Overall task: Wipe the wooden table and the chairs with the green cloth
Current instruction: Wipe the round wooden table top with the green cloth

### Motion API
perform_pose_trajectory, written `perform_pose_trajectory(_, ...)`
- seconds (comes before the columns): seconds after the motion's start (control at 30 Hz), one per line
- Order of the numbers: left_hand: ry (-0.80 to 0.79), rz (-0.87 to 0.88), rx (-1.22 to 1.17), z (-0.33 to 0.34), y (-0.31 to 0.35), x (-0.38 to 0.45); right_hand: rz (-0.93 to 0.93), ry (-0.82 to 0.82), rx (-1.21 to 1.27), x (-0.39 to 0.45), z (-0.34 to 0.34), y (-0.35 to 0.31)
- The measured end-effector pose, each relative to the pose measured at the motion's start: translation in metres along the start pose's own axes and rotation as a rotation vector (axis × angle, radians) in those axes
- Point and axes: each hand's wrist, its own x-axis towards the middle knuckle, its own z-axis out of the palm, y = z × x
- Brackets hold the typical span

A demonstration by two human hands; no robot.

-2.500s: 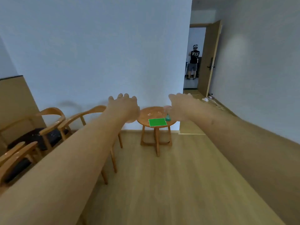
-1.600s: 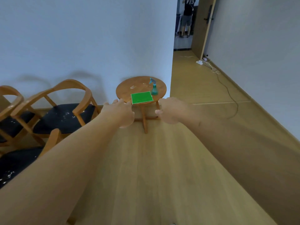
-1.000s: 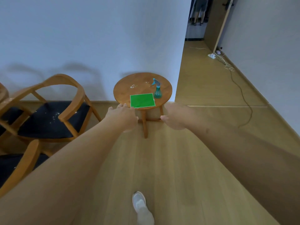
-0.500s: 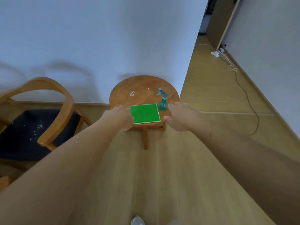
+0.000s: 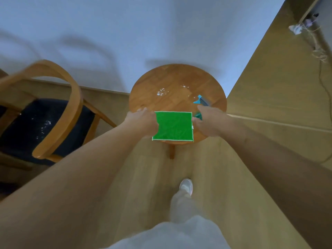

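A green cloth lies flat on the near edge of the round wooden table. White specks dot the tabletop. My left hand hovers at the cloth's left edge and my right hand at its right edge; neither grips anything. The right hand partly hides a teal spray bottle standing on the table. To the left is a wooden chair with a curved back and a dark seat flecked with white.
The table stands against a white wall at a corner. A power strip and a cable lie on the wooden floor at the right. My leg and white shoe are below the table.
I have walked up to the table and the view has tilted down. Both hands moved forward to either side of the green cloth.
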Motion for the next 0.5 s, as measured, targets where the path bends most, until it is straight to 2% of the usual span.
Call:
perform_pose_trajectory(0.23, -0.139, -0.036, -0.054, 0.031, 0.016, 0.08, -0.067, -0.149, 0.061, 0.105, 0.008, 0.023)
perform_pose_trajectory(0.37, -0.263, -0.063, -0.075, 0.055, 0.013, 0.113, -0.076, -0.186, 0.119, 0.141, 0.037, 0.036)
perform_pose_trajectory(0.5, -0.3, -0.067, -0.104, 0.075, 0.011, 0.145, -0.029, -0.204, 0.169, 0.165, 0.071, 0.043)
